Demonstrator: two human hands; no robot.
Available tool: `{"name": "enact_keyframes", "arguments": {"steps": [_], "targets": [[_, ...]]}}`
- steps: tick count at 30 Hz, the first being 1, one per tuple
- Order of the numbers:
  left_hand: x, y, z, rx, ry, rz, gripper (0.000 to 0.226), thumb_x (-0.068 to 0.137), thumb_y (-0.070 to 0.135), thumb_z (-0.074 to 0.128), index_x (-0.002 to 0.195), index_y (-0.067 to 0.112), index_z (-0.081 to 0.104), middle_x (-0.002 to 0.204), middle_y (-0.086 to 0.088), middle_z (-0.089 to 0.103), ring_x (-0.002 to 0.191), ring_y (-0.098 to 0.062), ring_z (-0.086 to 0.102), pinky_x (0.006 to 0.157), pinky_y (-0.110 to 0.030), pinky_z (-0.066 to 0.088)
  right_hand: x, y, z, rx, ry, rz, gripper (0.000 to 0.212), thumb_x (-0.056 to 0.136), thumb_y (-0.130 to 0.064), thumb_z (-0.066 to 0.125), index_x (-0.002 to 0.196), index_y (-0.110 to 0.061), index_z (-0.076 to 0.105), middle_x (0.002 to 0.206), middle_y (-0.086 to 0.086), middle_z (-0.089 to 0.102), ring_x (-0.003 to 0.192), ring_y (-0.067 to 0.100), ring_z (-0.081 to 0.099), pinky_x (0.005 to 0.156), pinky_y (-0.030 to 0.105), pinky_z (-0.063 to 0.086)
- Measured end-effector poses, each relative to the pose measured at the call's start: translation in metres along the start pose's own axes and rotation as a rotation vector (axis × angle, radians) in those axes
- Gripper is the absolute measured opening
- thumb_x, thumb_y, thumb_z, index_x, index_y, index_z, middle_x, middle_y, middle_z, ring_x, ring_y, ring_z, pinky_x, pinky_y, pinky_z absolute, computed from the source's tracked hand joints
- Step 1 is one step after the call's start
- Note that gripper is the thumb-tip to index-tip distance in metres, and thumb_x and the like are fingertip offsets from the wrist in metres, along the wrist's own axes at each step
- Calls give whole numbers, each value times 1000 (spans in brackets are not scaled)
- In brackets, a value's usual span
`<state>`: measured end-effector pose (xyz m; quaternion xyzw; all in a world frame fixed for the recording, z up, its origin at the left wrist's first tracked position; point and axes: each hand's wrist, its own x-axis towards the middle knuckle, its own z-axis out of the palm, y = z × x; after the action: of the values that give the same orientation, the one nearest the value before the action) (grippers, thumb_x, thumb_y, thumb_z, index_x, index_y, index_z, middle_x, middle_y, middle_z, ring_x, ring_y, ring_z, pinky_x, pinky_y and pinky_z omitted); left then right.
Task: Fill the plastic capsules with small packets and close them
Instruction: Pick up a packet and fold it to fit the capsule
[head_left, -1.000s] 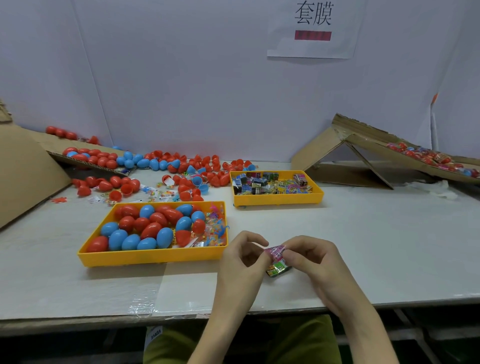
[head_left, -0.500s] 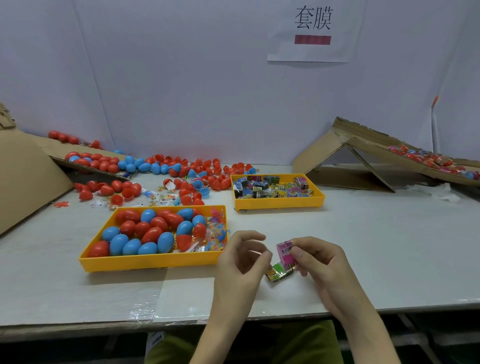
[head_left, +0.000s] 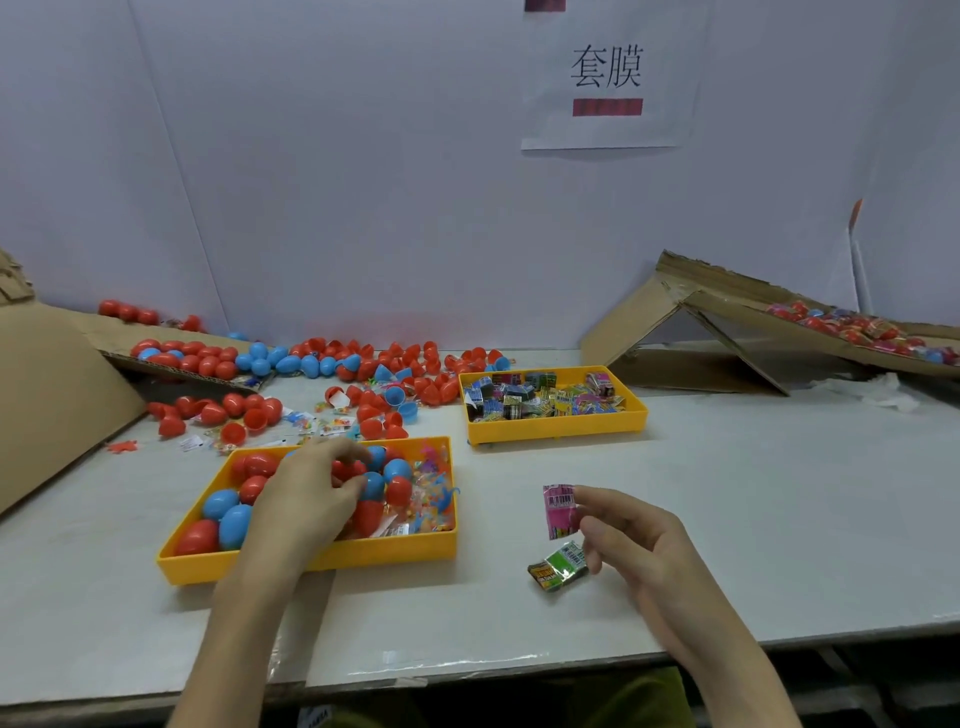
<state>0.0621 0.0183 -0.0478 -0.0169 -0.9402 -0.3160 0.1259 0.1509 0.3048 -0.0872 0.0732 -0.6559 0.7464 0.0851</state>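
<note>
While the thumb and forefinger of the right hand (head_left: 644, 551) pinch a small pink foil packet (head_left: 559, 512) by its right edge and hold it upright above the table, the other fingers hang loosely curled below it. A small green and black foil packet (head_left: 560, 567) lies flat on the pale grey table (head_left: 753, 519) just beside those curled fingers.

The left hand (head_left: 306, 493) is inside the near yellow plastic tray (head_left: 311, 564). Its fingers bend down among the red and blue egg-shaped plastic capsules (head_left: 228, 514). A red capsule (head_left: 347, 470) sits between thumb and fingertips, though whether they actually grip it cannot be told.

Farther back and to the right, a second yellow tray (head_left: 556, 430) holds a heap of mixed packets. More loose capsules (head_left: 363, 358) and open halves are scattered along the wall behind both trays. A brown cardboard ramp (head_left: 727, 332) leans at the far right with filled capsules on it, and a white paper sign (head_left: 608, 78) hangs on the wall above.
</note>
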Motion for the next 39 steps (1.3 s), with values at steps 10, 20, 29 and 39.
{"name": "enact_keyframes", "arguments": {"steps": [10,20,29,39], "targets": [[24,10,5,257,-150,78,30,92,24,69,120,33,66,122,8,67,98,-8,52,70,-23,51,-1,-1,1,0,-7,13,30,76,-26,71,106,-29,77,79,-1,71,63,15,54,73,25,53],[12,29,-16,-78,113,133,27,94,18,68,121,24,66,112,1,65,89,-17,61,62,-22,44,-1,-3,1,17,1,13,33,75,-28,74,108,-23,77,88,2,72,68,19,58,74,26,53],[-73,76,42,-1077,-83,145,28,82,28,67,108,23,71,103,9,76,92,-13,74,73,-20,57,-2,-2,0,4,27,-24,23,77,-21,79,99,-18,79,97,11,74,91,27,70,79,28,53],[-88,70,71,-1154,-52,117,26,77,33,73,102,28,73,101,9,75,90,-18,75,78,-21,57,-2,2,-2,57,73,-66,24,76,-22,69,97,-21,80,89,10,74,87,25,69,83,39,46]]}}
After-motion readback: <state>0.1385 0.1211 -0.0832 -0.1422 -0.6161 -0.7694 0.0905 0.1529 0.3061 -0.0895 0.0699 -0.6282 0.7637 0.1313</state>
